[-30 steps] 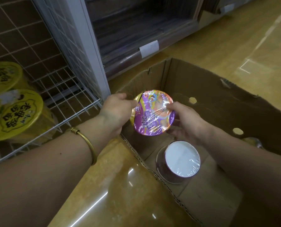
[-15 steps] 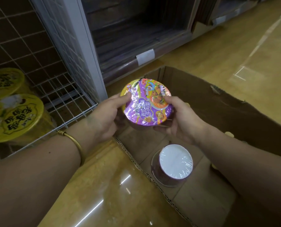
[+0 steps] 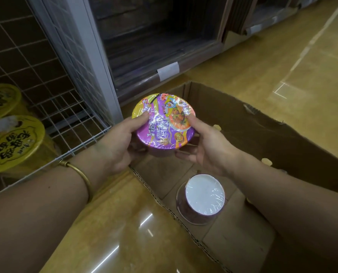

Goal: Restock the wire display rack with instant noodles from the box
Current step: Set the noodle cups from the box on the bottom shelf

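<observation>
Now I hold the noodle bowl [image 3: 164,123] over the box [image 3: 262,134], left hand [image 3: 117,146] and right hand [image 3: 207,148] curled round its sides; next, I judge, it swings left onto the rack [image 3: 69,107].

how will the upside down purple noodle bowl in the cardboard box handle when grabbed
The film-wrapped purple noodle bowl probably feels slippery, since its wrap glints. Resting inverted on its wide rim, it likely won't tip when nudged.

Shop aisle: wire display rack [image 3: 65,107] with yellow noodle tubs [image 3: 14,142] left; shelf price label [image 3: 168,70] far.
</observation>
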`<act>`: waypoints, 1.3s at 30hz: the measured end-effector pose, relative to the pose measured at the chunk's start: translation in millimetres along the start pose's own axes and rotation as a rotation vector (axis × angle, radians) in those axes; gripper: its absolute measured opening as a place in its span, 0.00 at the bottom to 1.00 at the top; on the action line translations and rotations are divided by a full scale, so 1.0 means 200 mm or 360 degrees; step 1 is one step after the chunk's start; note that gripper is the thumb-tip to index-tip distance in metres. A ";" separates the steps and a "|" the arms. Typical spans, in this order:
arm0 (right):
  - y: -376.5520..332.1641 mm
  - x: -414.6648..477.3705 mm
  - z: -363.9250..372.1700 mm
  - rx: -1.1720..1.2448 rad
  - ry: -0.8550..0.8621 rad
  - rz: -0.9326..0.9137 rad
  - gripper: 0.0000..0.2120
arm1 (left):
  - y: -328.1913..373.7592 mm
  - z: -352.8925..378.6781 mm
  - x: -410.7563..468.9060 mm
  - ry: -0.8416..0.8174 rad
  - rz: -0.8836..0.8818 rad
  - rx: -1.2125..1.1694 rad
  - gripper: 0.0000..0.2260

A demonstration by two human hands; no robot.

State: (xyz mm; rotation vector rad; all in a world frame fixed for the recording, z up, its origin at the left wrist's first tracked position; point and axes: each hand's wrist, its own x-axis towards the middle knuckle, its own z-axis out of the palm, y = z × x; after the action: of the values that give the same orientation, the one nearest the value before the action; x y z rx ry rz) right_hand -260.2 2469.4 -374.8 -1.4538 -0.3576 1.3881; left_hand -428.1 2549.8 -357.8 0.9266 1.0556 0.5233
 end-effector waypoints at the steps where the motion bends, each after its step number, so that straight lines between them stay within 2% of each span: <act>1: 0.00 0.00 0.00 -0.0033 -0.0001 -0.0017 0.24 | 0.00 0.00 0.00 -0.0012 0.0005 0.0004 0.15; 4: -0.01 0.00 -0.01 -0.0144 0.0046 -0.0065 0.29 | 0.00 0.00 0.00 -0.0025 0.0016 0.0036 0.18; 7: -0.02 -0.01 0.00 -0.0212 0.0101 -0.0080 0.27 | -0.01 -0.01 0.00 -0.0002 0.0016 0.0034 0.20; 11: 0.00 -0.01 -0.01 -0.0375 0.0156 -0.0084 0.37 | -0.01 -0.01 0.00 0.0022 0.0015 0.0044 0.19; 15: 0.05 0.01 -0.08 -0.0489 0.0357 -0.0091 0.27 | -0.01 -0.01 0.00 0.0019 0.0010 0.0026 0.18; 17: 0.08 0.02 -0.13 -0.0789 0.0447 -0.0080 0.21 | -0.01 -0.01 0.00 0.0022 0.0004 0.0018 0.19; 18: 0.11 0.02 -0.16 -0.1075 0.0429 -0.0073 0.18 | -0.01 -0.01 0.00 0.0027 0.0003 0.0014 0.20; 20: 0.16 0.00 -0.19 -0.1884 0.0254 -0.0061 0.13 | -0.01 0.00 0.00 0.0029 0.0007 0.0012 0.21; 21: 0.18 -0.02 -0.19 -0.2239 0.0133 -0.0054 0.14 | -0.01 0.00 0.00 0.0031 0.0009 0.0011 0.21; 23: 0.24 -0.07 -0.17 -0.2698 -0.0063 -0.0009 0.29 | -0.01 0.00 0.00 0.0039 0.0004 0.0011 0.21; 25: 0.31 -0.10 -0.15 -0.2904 -0.0127 0.0074 0.41 | -0.01 -0.01 0.00 0.0042 0.0000 0.0020 0.22; 27: 0.37 -0.09 -0.13 -0.3000 -0.0088 0.0154 0.42 | -0.01 -0.01 0.00 0.0035 -0.0001 0.0023 0.23; 29: 0.38 -0.07 -0.13 -0.2990 -0.0065 0.0180 0.38 | -0.01 0.00 0.00 0.0027 0.0000 0.0034 0.24; 33: 0.26 -0.02 -0.14 -0.2733 -0.0047 0.0128 0.40 | -0.01 0.00 0.00 0.0028 0.0002 0.0069 0.23; 37: 0.17 0.02 -0.15 -0.2536 0.0092 0.0007 0.28 | 0.00 0.03 0.02 0.0057 -0.0013 0.0094 0.20; 39: 0.19 0.03 -0.15 -0.2505 0.0109 -0.0029 0.25 | 0.01 0.06 0.04 0.0078 -0.0021 0.0098 0.18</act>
State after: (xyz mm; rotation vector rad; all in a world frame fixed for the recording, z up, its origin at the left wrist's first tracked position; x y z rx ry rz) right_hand -249.1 2444.6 -415.8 -2.6483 -1.6396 0.9105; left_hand -414.3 2552.1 -357.7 0.9642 1.1268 0.5071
